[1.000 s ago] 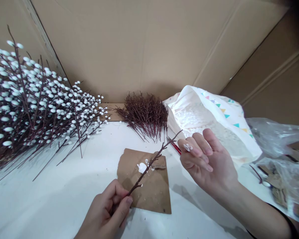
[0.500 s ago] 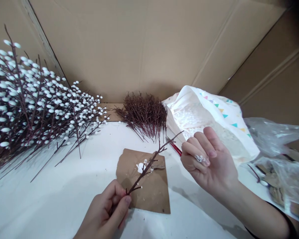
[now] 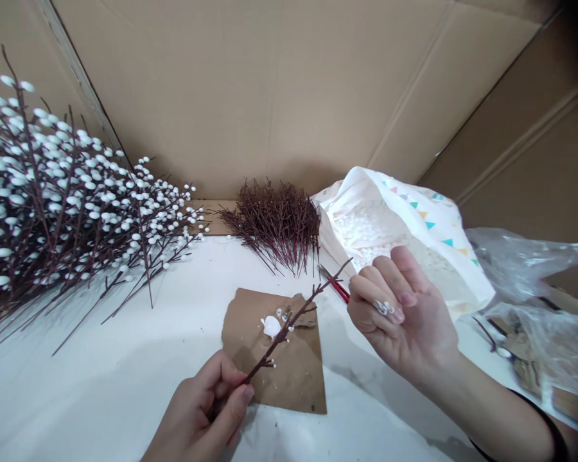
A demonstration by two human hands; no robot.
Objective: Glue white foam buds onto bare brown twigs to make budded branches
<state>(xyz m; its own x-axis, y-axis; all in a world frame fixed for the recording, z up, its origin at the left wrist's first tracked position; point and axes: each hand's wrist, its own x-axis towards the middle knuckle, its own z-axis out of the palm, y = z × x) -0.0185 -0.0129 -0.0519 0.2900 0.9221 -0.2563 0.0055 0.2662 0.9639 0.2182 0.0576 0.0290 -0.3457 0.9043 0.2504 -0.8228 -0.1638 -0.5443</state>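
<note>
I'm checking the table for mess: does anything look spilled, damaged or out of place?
The cardboard sheet has a ragged left edge, as if torn, and white specks scattered beside its white blob. Something white also shows on the right hand; I can't tell what.

Twig [image 3: 282, 334]: lower end hidden in left hand [image 3: 209, 404]
Budded stems [image 3: 77, 186]: cropped at left
Red tool [image 3: 339, 289]: partly behind right hand [image 3: 407, 317]

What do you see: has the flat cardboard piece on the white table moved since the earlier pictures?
No, the flat cardboard piece has kept its place against the bundle of bare twigs behind it; both only drift slightly left together in view.
</note>
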